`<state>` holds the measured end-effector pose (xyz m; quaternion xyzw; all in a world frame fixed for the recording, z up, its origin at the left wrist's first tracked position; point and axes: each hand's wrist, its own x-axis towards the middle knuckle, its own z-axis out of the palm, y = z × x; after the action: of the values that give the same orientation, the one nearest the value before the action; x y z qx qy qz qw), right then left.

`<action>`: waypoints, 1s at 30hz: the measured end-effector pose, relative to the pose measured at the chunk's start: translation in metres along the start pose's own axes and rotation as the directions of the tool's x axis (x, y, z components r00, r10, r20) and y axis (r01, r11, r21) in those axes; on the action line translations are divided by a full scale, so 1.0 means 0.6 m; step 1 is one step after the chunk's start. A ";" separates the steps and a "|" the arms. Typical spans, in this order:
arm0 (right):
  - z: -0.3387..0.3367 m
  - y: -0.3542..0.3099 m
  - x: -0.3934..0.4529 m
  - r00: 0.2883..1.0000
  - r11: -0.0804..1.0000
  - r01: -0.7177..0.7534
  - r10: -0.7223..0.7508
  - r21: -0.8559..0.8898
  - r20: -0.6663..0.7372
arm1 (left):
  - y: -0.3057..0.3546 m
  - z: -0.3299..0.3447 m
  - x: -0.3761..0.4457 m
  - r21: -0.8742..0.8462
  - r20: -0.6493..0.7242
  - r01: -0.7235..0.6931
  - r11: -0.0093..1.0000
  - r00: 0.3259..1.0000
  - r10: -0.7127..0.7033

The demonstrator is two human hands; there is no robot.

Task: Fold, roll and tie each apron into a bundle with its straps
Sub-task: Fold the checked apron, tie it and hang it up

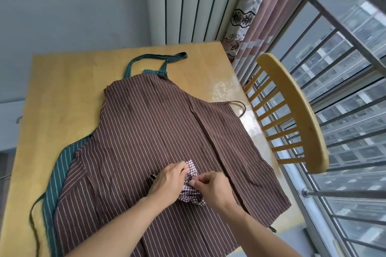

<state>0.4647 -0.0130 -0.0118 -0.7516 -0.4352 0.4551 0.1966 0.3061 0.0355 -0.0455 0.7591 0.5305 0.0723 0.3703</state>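
My two bare hands meet over a small checked bundle (pixel 191 181), a rolled apron in purple and white check that sits on top of a brown striped apron (pixel 167 127). My left hand (pixel 167 180) lies curled over the bundle's left side, fingers bent around the cloth and covering much of it. My right hand (pixel 211 186) is at the bundle's right side, its thumb and forefinger pressed together on a bit of the checked fabric, the other fingers curled in. A thin checked strap end (pixel 152 176) pokes out to the left of my left hand, and another loop of strap shows just below the bundle. The brown apron is spread flat across most of a pale wooden desk (pixel 62 89), its bib pointing away from me, with a thin brown tie (pixel 238 108) curling off its right edge. Beneath it lies a green striped apron (pixel 56 175), showing along the left edge and at the far end, where its neck loop (pixel 150 59) rests on the desk. A wooden chair (pixel 292 110) with a spindle back stands just beside the desk's right edge. Beyond it are a railed window (pixel 344 69) and a curtain (pixel 246 27).
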 end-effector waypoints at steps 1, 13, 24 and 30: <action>0.003 0.001 0.001 0.999 0.996 0.044 -0.045 -0.076 -0.006 | 0.000 -0.001 -0.003 0.010 0.012 -0.007 1.000 1.000 0.006; 0.013 0.006 0.030 0.927 0.844 0.333 -0.374 -0.421 -0.015 | -0.003 -0.001 -0.017 -0.152 0.075 0.006 0.988 0.997 0.006; 0.000 0.009 0.061 0.762 0.609 0.624 -0.614 -0.490 0.206 | -0.003 0.007 -0.016 -0.256 -0.040 0.045 0.966 0.998 -0.057; 0.016 0.009 0.044 0.884 0.725 0.458 -0.431 -0.514 0.180 | 0.005 0.017 -0.026 -0.220 -0.090 0.016 0.975 0.995 -0.037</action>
<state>0.4648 0.0051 -0.0342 -0.6383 -0.7175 0.2704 0.0683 0.3068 0.0163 -0.0464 0.7023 0.5462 0.1608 0.4273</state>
